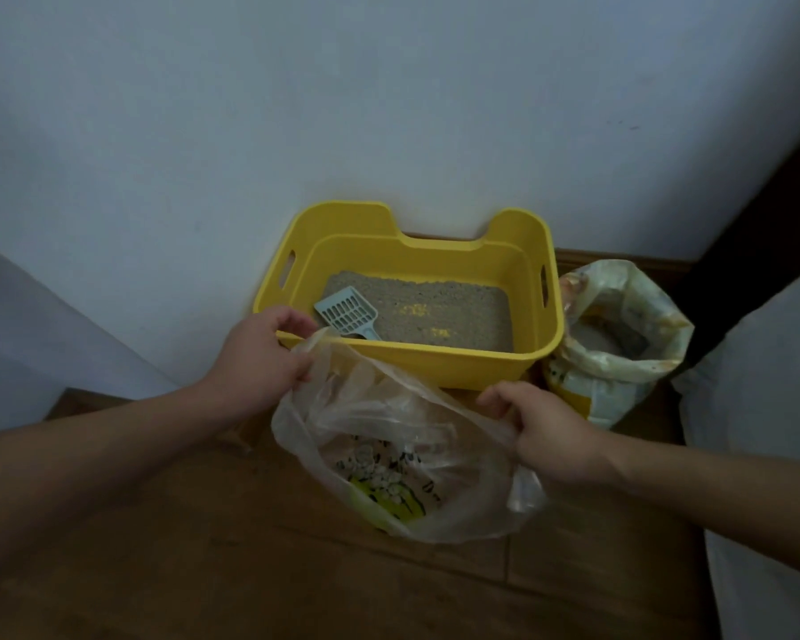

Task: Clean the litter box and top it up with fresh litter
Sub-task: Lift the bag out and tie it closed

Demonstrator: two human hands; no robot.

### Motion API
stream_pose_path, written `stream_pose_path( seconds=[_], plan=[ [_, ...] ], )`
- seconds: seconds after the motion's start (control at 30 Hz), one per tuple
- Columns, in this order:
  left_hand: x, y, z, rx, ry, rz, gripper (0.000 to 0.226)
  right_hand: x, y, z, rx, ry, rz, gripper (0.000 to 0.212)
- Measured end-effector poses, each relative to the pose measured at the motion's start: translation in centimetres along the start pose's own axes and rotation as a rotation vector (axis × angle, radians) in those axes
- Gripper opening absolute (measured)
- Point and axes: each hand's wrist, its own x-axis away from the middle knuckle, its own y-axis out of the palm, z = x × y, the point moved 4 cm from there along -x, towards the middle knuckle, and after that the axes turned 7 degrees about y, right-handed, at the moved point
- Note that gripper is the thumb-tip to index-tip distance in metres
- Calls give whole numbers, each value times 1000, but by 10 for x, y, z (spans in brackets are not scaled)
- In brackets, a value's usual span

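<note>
The litter box (412, 362) is a bright yellow plastic tub with rounded corners, a stepped inner wall and a raised back edge that dips in the middle between 2 humps; 1 slot handle is cut into each short side. It sits on the wooden floor (250, 570) with its back against the pale wall (389, 108), its long axis running left to right across the view and its lower front wall facing the person. Inside, a flat bed of grey-brown litter (435, 316) covers the bottom, with a few yellowish patches near the middle. A pale blue slotted scoop (347, 311) lies on the litter at the front left, its blade pointing toward the back left corner and its handle angled toward the front wall. Just right of the box stands an open litter bag (620, 344), top rolled down, grey granules showing inside. In front of the box, a thin translucent plastic bag (403, 455) is held open, with whitish clumps and yellow print visible in its bottom. The left hand (259, 358) pinches the bag's rim at the upper left, just in front of the box's front left corner, and the right hand (546, 431) grips the opposite rim, fingers curled closed around the plastic.
</note>
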Motion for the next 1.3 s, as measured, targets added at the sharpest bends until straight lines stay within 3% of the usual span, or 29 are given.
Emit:
stream_pose_path(
  seconds=[0.2, 0.57, 0.8, 0.93, 1.1, 1.17, 1.3],
  plan=[
    [-4, 0, 34, 69, 80, -19, 29, -6, -39, -47, -302, -15, 27, 52],
    [3, -1, 101, 342, 332, -53, 14, -7, -84, -116, -772, -92, 81, 34],
    [7, -21, 163, 412, 513, -84, 40, -6, -118, -156, -1087, -54, 93, 29],
    [8, -19, 178, 219, 549, -74, 42, -3, -135, -167, -1165, -53, 118, 29],
    [-8, -15, 179, 386, 452, 19, 12, 0, -136, -164, -1138, -85, 159, 17],
    [-13, -18, 181, 466, 404, 43, 13, 1, -138, -158, -913, -148, 252, 16],
    [-19, -24, 188, 568, 381, 98, 10, 15, -145, -155, -419, -469, 379, 43]
  ],
)
